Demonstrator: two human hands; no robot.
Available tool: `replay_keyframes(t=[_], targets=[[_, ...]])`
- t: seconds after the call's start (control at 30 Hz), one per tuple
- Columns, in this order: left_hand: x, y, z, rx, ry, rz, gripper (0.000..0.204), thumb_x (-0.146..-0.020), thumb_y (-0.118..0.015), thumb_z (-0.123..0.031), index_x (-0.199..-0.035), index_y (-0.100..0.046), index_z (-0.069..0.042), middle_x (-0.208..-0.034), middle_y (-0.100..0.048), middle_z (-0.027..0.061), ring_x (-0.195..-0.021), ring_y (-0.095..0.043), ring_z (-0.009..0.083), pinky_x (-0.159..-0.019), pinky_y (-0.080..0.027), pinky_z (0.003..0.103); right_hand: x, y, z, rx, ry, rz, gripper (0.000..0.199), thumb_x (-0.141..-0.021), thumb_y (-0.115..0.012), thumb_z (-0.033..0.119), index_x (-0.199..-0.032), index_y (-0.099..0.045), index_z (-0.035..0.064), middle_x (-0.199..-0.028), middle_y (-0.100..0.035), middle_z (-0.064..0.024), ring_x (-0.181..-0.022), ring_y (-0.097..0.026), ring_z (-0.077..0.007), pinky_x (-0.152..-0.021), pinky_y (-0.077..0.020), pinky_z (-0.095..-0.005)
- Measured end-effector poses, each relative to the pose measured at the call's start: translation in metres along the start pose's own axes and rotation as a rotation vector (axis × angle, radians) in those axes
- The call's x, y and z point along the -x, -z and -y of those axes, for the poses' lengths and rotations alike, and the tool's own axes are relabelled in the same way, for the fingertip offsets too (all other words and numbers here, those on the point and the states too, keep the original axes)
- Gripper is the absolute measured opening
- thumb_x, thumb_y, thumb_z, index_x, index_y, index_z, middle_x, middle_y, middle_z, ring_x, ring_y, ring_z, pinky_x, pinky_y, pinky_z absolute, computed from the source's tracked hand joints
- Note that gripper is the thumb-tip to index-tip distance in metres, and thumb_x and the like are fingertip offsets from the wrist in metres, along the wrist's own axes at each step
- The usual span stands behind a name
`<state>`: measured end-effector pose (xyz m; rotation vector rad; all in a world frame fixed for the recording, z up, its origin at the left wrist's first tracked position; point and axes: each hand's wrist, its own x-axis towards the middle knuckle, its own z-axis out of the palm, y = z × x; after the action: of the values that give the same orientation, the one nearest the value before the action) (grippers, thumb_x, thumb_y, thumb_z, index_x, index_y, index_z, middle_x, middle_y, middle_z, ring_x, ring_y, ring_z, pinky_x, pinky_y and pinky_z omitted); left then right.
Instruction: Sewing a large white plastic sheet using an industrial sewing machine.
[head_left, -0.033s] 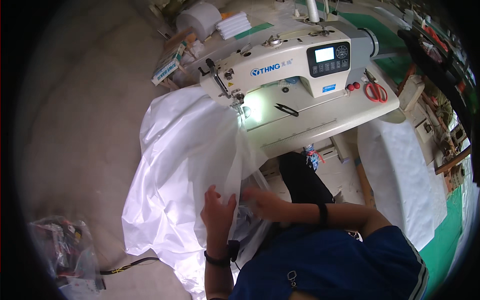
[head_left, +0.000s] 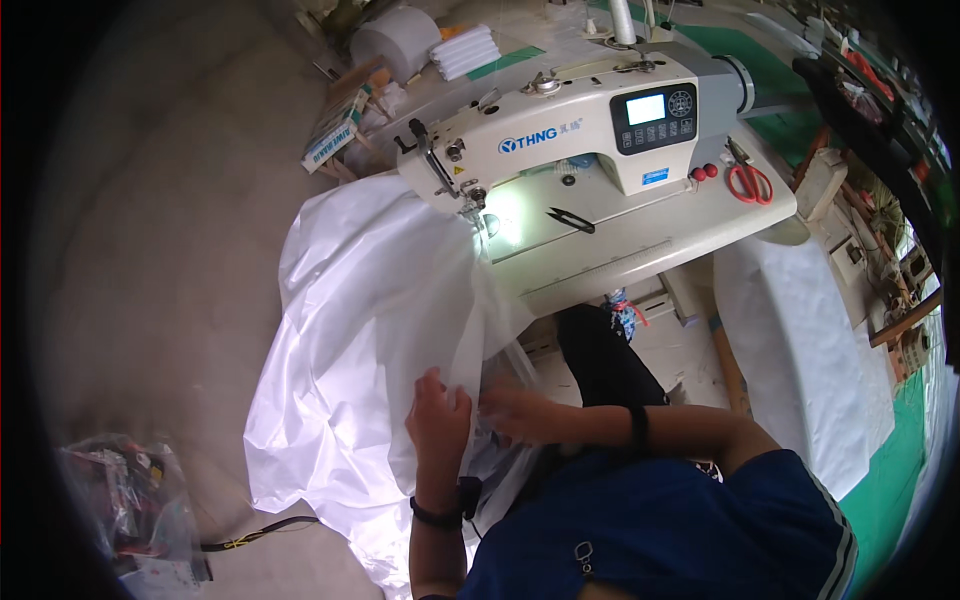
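Observation:
A large white glossy sheet (head_left: 345,400) hangs in folds from the left end of a white sewing machine (head_left: 560,130). Its upper part lies under the needle area, where a lamp shines. My left hand (head_left: 438,420) is at the sheet's near right edge, fingers curled in and the thumb close to them on the material. Just right of it, my right hand (head_left: 522,412) reaches in at the same edge. Motion smears its fingers, and thin see-through material partly covers them. Both wrists wear dark bands.
Black thread snips (head_left: 572,220) and red-handled scissors (head_left: 750,183) lie on the machine bed. More white material (head_left: 790,350) hangs at the right. A white roll (head_left: 395,42) stands at the back. A clear bag of odds and ends (head_left: 130,500) sits lower left beside a dark cable (head_left: 260,530).
My right hand has shifted slightly within its blur. The left hand has moved a little to the right, its fingers drawn slightly closer together. The sheet hangs nearly the same.

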<state>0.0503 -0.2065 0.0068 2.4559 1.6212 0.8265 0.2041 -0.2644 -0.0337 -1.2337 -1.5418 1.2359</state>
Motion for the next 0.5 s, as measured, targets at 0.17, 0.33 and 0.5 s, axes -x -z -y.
replay_keyframes(t=[0.17,0.33,0.5], targets=[[-0.009,-0.008,-0.02,0.317,0.006,0.249,0.021,-0.084,-0.059,-0.016,-0.096,-0.058,0.001,-0.066,-0.059,0.0091,-0.058,-0.057,0.0207,-0.057,-0.045,0.031,0.018,0.006,-0.001,-0.31,-0.009,0.71,0.042,-0.086,-0.05,0.012,-0.127,-0.044,0.0018,-0.101,-0.062,-0.016,-0.074,-0.065,-0.0175,-0.068,-0.0507,-0.0326],[-0.01,-0.02,-0.025,0.603,0.245,0.458,0.022,-0.083,-0.055,-0.011,-0.101,-0.058,0.001,-0.065,-0.06,0.0034,-0.056,-0.053,0.0085,-0.051,-0.042,0.025,0.024,0.05,-0.006,0.222,-0.185,-0.175,0.038,-0.084,-0.06,0.025,-0.112,-0.052,0.0022,-0.094,-0.064,-0.0137,-0.081,-0.065,-0.0215,-0.073,-0.0503,-0.0338],[-0.012,-0.037,-0.03,0.85,0.408,0.631,0.025,-0.082,-0.053,-0.009,-0.105,-0.057,0.0,-0.071,-0.061,0.0047,-0.058,-0.055,0.0089,-0.05,-0.044,0.024,-0.002,0.029,-0.088,0.011,-0.039,-0.525,0.033,-0.082,-0.063,0.026,-0.1,-0.051,0.0008,-0.08,-0.062,-0.0155,-0.07,-0.063,-0.0274,-0.066,-0.0498,-0.0363]])
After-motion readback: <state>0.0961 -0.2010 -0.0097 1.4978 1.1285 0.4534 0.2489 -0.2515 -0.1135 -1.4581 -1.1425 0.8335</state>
